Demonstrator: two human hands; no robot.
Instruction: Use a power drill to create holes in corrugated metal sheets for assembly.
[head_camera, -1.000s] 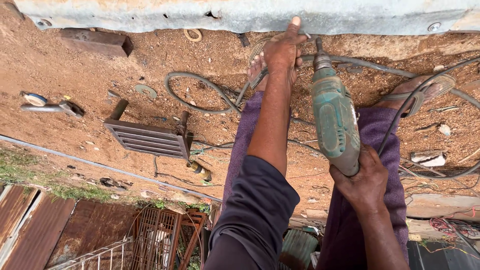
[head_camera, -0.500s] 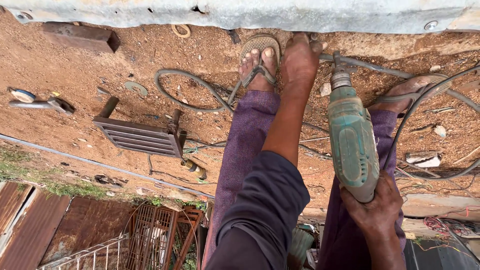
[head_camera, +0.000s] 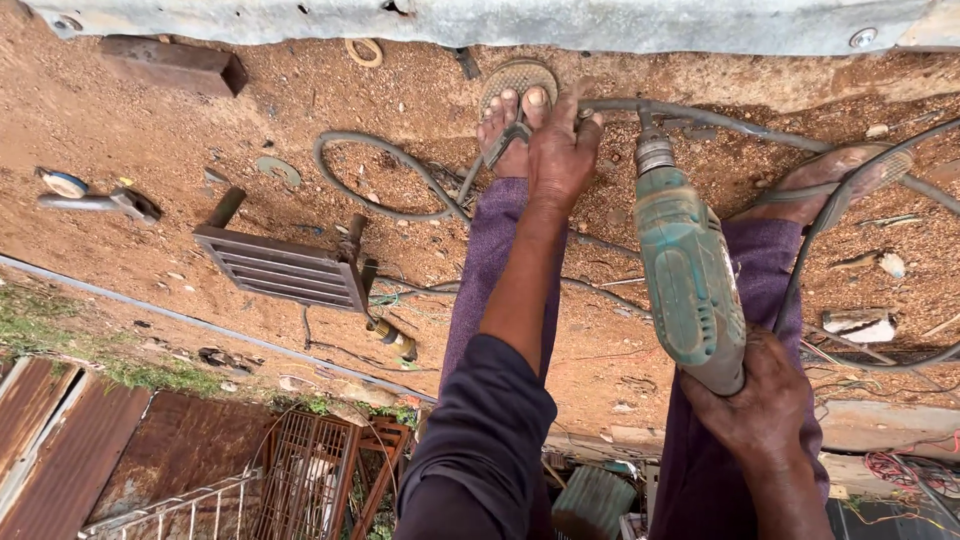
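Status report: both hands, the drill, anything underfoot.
Right hand gripping green drill, bit end pointing down. Left hand reaching low beside sandalled foot, holding nothing visible. Grey cable looped on dirt near feet.

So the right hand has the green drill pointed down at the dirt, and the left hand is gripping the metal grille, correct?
Not quite. The head view shows the left hand down by the sandalled foot and grey cable, well clear of the metal grille. The right hand does hold the green drill pointed down.

Reddish dirt ground (head_camera: 150, 120) with grey cable (head_camera: 380, 205), metal grate (head_camera: 280, 270), brick (head_camera: 175, 65).
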